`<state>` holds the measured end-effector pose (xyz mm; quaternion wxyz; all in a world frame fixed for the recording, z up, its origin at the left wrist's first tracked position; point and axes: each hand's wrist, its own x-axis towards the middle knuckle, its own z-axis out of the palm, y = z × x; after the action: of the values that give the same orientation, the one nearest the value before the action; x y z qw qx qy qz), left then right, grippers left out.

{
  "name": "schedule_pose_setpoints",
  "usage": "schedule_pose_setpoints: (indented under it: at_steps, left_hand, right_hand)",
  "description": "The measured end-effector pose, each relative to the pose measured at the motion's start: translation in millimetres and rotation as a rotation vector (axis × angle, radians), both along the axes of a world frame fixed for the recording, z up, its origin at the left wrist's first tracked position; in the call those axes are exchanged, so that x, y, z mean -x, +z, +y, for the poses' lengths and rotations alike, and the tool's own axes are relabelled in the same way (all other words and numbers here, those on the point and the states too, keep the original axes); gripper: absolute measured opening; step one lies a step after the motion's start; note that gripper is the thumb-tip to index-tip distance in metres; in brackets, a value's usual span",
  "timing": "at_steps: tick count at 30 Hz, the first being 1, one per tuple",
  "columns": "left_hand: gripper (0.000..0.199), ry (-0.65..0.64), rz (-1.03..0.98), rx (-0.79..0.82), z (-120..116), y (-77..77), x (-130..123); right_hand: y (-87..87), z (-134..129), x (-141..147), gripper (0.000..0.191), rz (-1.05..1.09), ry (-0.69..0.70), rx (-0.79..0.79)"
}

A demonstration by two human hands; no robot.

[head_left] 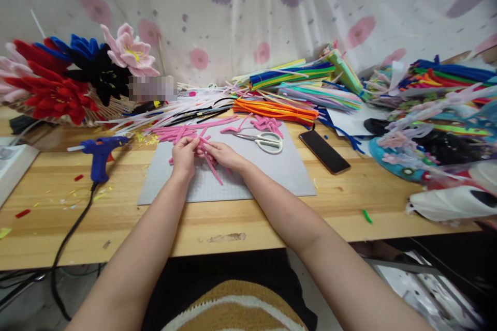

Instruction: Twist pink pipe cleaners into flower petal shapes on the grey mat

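Pink pipe cleaners (pixel 215 171) are pinched between my two hands, over the grey cutting mat (pixel 283 181). My left hand (pixel 184 154) is closed on them from the left, its thumb and forefinger together. From the right, my right hand (pixel 219 155) also closes on them, close against the left; some fingertips are hidden. One end sticks out below toward me. More pink pipe cleaners (pixel 178 133) lie just behind my hands. To the right, scissors (pixel 267 141) with pale handles rest on the mat beside a bent pink piece (pixel 266 124).
A blue glue gun (pixel 101 155) stands on the left, its cable running off the table edge. Pipe-cleaner flowers (pixel 130 51) rise behind it. A phone (pixel 324 151) lies right of the mat. Bundles of orange (pixel 275 110) and other coloured pipe cleaners line the back.
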<state>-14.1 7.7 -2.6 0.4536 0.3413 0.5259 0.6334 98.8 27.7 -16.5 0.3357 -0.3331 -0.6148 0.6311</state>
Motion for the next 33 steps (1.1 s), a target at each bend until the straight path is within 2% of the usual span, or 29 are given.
schedule_pose_setpoints:
  at_steps: [4,7,12,14,16,18,23,25,29,33]
  left_hand:
    - [0.023,-0.072,-0.028,0.023,1,0.6,1]
    - [0.025,-0.075,0.104,-0.023,2,-2.0,5]
    - [0.025,0.101,0.549,-0.145,1,-3.9,14]
    - [0.024,0.172,0.733,-0.181,0,-3.6,17]
    - [0.023,0.221,0.830,-0.211,1,-3.8,19]
    - [0.024,0.204,0.778,-0.206,2,-4.9,19]
    - [0.028,-0.075,0.308,-0.090,6,-4.6,16]
    - [0.028,-0.095,0.227,-0.061,6,-2.7,14]
    - [0.022,0.015,0.242,-0.059,6,-1.9,15]
    - [0.017,0.114,0.490,-0.189,5,-4.9,17]
  right_hand:
    - [-5.6,3,2,0.022,-0.084,-0.074,-0.123]
    - [-5.2,1,1,0.028,-0.140,-0.071,-0.137]
    - [-0.2,-6,3,0.025,-0.165,-0.030,-0.140]
    - [1.9,-7,4,0.021,-0.142,0.016,-0.065]
    - [3.9,-8,5,0.018,-0.097,0.048,0.028]
    - [5.6,-8,5,0.019,-0.038,0.048,0.105]
    - [7.7,-7,4,0.021,0.066,-0.016,0.204]
    - [8.5,-7,4,0.024,0.073,-0.024,0.216]
    - [10.6,-8,3,0.029,0.026,0.033,0.215]
    - [9.9,-9,2,0.030,-0.019,0.054,0.231]
